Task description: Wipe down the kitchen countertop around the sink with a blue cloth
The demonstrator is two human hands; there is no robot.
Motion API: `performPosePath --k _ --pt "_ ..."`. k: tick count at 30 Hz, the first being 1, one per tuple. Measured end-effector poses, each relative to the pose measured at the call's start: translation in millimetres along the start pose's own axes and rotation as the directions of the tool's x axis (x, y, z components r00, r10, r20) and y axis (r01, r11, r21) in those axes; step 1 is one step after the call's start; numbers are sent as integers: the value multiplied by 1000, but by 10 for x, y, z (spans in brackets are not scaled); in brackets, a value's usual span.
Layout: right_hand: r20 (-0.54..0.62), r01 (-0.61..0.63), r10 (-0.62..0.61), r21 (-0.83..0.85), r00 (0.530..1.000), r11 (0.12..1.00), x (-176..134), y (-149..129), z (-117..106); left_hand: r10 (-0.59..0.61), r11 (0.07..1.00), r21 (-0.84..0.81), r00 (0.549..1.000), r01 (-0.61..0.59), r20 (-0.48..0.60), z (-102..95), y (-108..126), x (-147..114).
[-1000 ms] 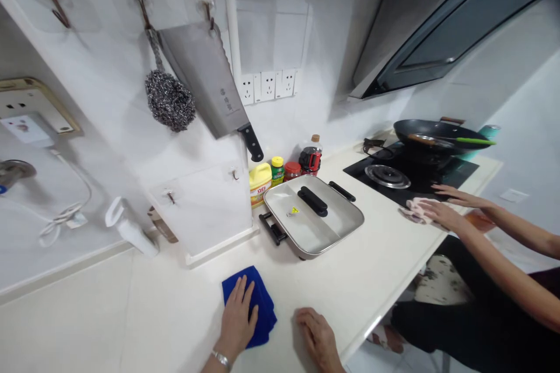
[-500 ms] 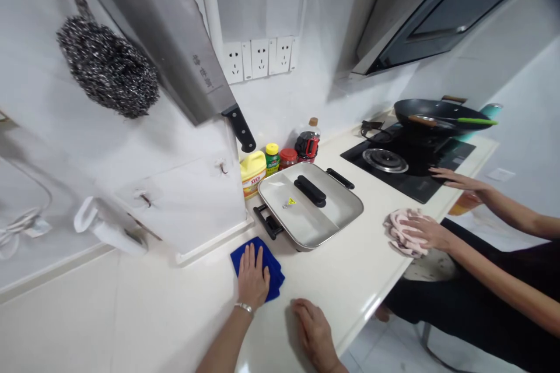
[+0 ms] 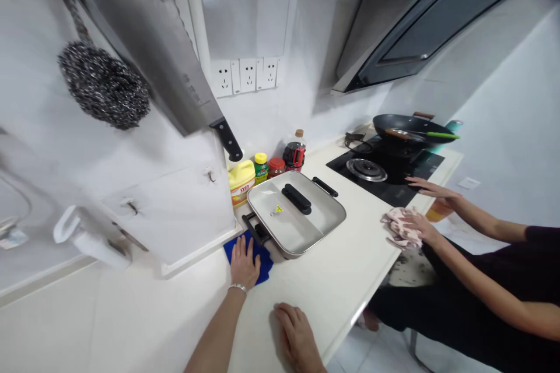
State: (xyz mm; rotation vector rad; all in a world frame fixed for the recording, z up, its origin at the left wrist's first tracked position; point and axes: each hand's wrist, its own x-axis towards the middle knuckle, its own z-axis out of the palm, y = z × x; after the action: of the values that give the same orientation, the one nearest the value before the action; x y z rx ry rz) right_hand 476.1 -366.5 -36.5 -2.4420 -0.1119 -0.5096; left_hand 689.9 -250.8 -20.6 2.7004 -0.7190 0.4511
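Note:
My left hand point(image 3: 245, 264) lies flat on a folded blue cloth point(image 3: 263, 268), fingers stretched out and somewhat apart. A bracelet circles that wrist. The cloth is on the white countertop point(image 3: 345, 280), close to the near black handle of a square electric pan. The pan's glass lid point(image 3: 284, 227) is on, with a black grip point(image 3: 296, 198) and a yellow sticker. My right hand point(image 3: 298, 335) rests on the counter near its front edge, fingers together and curled. I see nothing in it, though its underside is hidden.
A yellow jug point(image 3: 241, 183), small jars and a dark bottle point(image 3: 294, 153) stand behind the pan. A cleaver point(image 3: 175, 70) and scourer point(image 3: 105, 84) hang at left. At right, another person's hand presses a pink cloth point(image 3: 400, 227); their other hand touches the cooktop point(image 3: 387, 169) beside a wok point(image 3: 413, 128).
My left hand and the blue cloth have slid slightly away from me, nearer the pan's handle. The view has shifted a little. My right hand stays on the counter.

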Motion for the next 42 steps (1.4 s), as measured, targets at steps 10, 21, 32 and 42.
performPosePath --k 10,21,32,42 --pt "-159 13 -2 65 987 998 -69 103 73 65 995 74 998 -64 -22 -274 -97 -729" --pt "-189 21 -2 95 982 995 -98 126 95 70 979 195 995 -55 -72 -766 -541 -1889" --pt "-189 2 21 123 982 992 -85 113 86 -4 985 169 989 30 -149 -690 -390 -1883" --pt "-200 -1 24 113 980 994 -60 98 72 86 989 128 995 -80 -49 -514 -126 -1270"
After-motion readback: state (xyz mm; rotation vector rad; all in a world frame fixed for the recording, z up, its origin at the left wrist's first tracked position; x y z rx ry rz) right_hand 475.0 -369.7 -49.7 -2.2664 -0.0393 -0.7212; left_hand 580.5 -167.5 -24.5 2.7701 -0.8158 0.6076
